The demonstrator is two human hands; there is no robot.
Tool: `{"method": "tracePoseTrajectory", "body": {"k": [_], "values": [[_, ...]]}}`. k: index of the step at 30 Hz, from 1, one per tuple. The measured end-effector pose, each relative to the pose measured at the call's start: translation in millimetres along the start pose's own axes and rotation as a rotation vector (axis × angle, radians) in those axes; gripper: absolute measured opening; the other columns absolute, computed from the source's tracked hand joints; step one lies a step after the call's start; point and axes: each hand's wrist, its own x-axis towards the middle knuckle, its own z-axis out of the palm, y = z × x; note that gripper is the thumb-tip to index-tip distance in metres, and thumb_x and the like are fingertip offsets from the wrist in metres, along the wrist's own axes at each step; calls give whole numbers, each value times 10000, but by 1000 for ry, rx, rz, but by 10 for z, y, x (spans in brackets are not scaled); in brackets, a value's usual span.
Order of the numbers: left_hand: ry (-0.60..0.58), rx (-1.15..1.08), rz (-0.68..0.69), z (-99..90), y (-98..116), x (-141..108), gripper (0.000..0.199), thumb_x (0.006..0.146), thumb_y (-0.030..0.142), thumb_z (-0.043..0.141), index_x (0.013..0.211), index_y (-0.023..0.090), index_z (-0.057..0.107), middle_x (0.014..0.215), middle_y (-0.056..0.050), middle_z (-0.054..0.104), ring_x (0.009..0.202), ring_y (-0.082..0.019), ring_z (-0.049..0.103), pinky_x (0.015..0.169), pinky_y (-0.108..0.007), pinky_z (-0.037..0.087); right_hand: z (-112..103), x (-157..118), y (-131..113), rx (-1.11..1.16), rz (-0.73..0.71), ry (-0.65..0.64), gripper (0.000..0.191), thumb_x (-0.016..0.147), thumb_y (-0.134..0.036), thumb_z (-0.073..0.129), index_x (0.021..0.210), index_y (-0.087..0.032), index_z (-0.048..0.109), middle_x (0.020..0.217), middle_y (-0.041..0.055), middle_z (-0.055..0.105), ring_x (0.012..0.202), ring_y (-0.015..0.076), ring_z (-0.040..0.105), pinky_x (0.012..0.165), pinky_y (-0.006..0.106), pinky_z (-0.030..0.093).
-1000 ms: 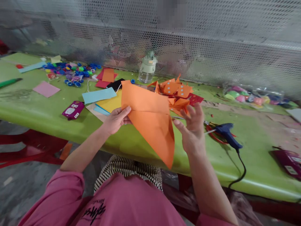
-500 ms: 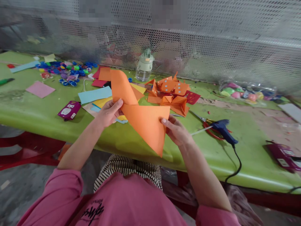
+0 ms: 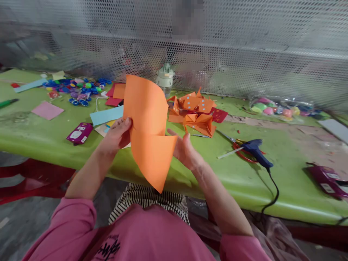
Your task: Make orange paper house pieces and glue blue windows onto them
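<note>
A sheet of orange paper [image 3: 148, 127] is held up over the table's near edge, curved, with a crease across it and its lower corner pointing down. My left hand [image 3: 118, 134] pinches its left edge, thumb on the front and the other fingers behind. Close to the right edge of the sheet is my right hand [image 3: 186, 148], thumb and fingers apart; some fingertips are hidden behind the paper. Beyond it lie folded orange paper pieces [image 3: 199, 123], some with small pale blue squares.
On the green table [image 3: 233, 192] are a blue glue gun [image 3: 254, 148] over red-handled scissors [image 3: 243, 154], two purple power strips [image 3: 79, 133], a light blue paper strip [image 3: 106, 116], and a pink paper [image 3: 47, 110]. A bottle [image 3: 165, 78] stands behind, near colourful bottle caps [image 3: 78, 85].
My right hand has let go of the sheet's right edge and its fingers have spread. The sheet has swung left and stands more upright, its upper part opened wider.
</note>
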Motion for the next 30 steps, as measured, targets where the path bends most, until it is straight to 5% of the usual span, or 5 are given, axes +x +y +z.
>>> {"method": "tracePoseTrajectory", "body": {"k": [6, 15, 22, 25, 30], "values": [[42, 75, -156, -56, -3, 0, 426, 740, 638, 794, 874, 237, 752, 830, -28, 782, 1043, -307, 755, 857, -428, 664, 23, -51, -28, 48, -18, 11, 914, 578, -999, 557, 1071, -248, 718, 1255, 112, 742, 1291, 376, 619, 1086, 537, 492], [79, 291, -176, -149, -123, 88, 498, 837, 633, 703, 1083, 200, 730, 1005, -71, 789, 1004, -258, 747, 842, -372, 638, -151, -93, -221, -193, -360, 305, 576, 580, -601, 909, 1032, -288, 740, 1182, 50, 766, 1152, 315, 696, 1021, 504, 560], [5, 394, 335, -98, 154, 48, 212, 847, 471, 773, 1002, 328, 789, 923, 13, 784, 902, -185, 738, 816, -327, 598, -173, -334, -614, -904, -967, 561, 84, 900, -379, 732, 948, -334, 784, 920, -2, 763, 902, 246, 721, 879, 479, 577], [-141, 623, 488, -118, 287, -106, 217, 906, 476, 707, 1031, 325, 800, 1101, -23, 787, 1033, -193, 714, 934, -350, 557, -173, -566, -659, -1173, -1215, 445, 285, 1041, -408, 490, 1107, -378, 766, 1021, 20, 777, 934, 243, 707, 867, 463, 550], [-360, 1127, 657, -254, -40, -478, 230, 932, 92, 625, 1026, 263, 746, 1079, -30, 792, 947, -143, 717, 860, -284, 550, -413, -901, -183, -1496, -1102, 267, 340, 1021, -279, 518, 1307, -368, 678, 1070, 38, 792, 950, 249, 701, 845, 433, 534]]}}
